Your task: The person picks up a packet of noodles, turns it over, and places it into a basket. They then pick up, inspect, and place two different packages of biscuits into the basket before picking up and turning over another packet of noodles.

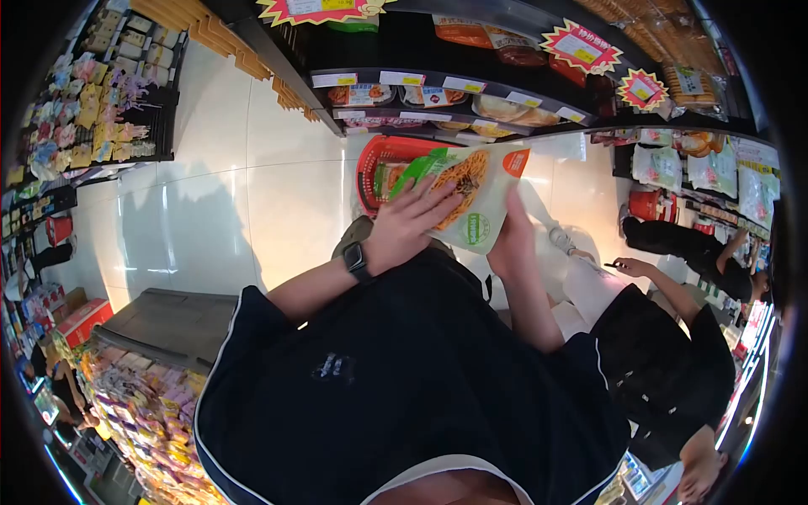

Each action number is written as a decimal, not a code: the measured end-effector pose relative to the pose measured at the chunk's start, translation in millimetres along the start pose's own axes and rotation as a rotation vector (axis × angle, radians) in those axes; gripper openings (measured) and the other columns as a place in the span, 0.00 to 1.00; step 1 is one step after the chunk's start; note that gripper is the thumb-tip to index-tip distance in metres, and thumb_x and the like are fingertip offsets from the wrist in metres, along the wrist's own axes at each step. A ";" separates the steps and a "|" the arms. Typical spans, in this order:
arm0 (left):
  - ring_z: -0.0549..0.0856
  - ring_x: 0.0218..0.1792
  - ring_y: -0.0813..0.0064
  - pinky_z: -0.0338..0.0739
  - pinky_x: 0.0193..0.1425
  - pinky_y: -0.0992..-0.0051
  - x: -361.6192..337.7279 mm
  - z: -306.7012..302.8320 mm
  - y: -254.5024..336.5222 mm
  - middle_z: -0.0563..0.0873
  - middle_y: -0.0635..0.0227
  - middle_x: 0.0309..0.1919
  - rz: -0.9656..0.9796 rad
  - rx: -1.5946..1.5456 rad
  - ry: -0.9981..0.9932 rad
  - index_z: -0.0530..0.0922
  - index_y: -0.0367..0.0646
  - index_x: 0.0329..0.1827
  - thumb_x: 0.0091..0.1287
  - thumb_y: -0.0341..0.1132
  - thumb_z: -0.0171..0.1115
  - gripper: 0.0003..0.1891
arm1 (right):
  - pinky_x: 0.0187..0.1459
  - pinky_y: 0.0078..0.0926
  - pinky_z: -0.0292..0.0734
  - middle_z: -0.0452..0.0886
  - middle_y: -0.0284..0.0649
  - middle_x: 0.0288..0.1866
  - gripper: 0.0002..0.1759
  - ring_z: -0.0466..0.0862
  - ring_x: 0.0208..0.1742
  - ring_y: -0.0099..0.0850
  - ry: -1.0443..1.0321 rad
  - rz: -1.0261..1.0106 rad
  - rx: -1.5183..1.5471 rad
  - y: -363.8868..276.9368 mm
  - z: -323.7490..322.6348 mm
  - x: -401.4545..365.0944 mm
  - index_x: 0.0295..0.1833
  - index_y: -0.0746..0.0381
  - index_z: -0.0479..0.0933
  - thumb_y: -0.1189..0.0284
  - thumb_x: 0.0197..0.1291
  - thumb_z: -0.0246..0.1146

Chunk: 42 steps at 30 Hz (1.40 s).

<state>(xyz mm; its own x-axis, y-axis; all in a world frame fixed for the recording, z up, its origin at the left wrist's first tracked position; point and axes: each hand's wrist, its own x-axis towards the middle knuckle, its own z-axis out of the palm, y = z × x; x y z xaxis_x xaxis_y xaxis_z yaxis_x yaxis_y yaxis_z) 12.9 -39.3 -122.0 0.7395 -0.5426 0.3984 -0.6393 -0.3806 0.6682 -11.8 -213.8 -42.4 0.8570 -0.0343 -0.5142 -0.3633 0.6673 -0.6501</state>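
A bag of noodles [475,215], pale with a green top corner, an orange label and a picture of noodles, is held up in front of my body. My right hand [513,240] grips its right edge, partly hidden behind the bag. Across the front of the bag lies my left hand [414,217], fingers stretched out and touching the printed picture; a dark watch [358,261] is on that wrist. Just beyond the bag stands a red basket [367,172] with a packaged item [385,178] inside, partly covered by the bag.
Ahead is a dark shelf [383,55] with packaged food and price tags. A person in black [665,362] holding a phone is close on my right; another person [682,248] is farther right. Bagged goods [151,412] fill a display at lower left.
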 end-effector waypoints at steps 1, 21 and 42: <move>0.73 0.67 0.59 0.65 0.70 0.53 -9.2 18.0 -11.7 0.75 0.71 0.65 0.007 0.039 -0.059 0.75 0.54 0.64 0.45 0.22 0.62 0.37 | 0.54 0.37 0.78 0.74 0.48 0.61 0.26 0.78 0.57 0.37 0.082 0.040 -0.102 9.3 -10.7 13.7 0.67 0.67 0.63 0.65 0.69 0.55; 0.80 0.59 0.54 0.73 0.63 0.67 -145.8 259.7 -261.0 0.80 0.43 0.55 -0.646 -0.196 -0.860 0.68 0.34 0.67 0.68 0.32 0.57 0.25 | 0.52 0.45 0.75 0.82 0.56 0.43 0.24 0.80 0.51 0.53 0.541 -0.265 -0.755 448.4 -353.7 352.1 0.55 0.60 0.78 0.80 0.49 0.55; 0.83 0.43 0.48 0.78 0.52 0.57 -94.1 117.8 -290.2 0.85 0.50 0.40 -0.231 -0.030 -1.288 0.83 0.45 0.46 0.64 0.37 0.50 0.15 | 0.49 0.47 0.78 0.83 0.54 0.40 0.12 0.83 0.46 0.51 0.791 0.144 -0.850 386.6 -296.7 230.5 0.41 0.61 0.81 0.74 0.51 0.57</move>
<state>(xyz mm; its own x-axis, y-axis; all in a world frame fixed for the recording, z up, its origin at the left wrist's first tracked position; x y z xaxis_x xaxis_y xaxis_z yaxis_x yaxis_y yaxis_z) 104.0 34.0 -427.4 0.0892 -0.7959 -0.5988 -0.5083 -0.5533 0.6598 -63.2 -184.4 -578.2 0.4301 -0.6524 -0.6240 -0.8230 0.0008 -0.5681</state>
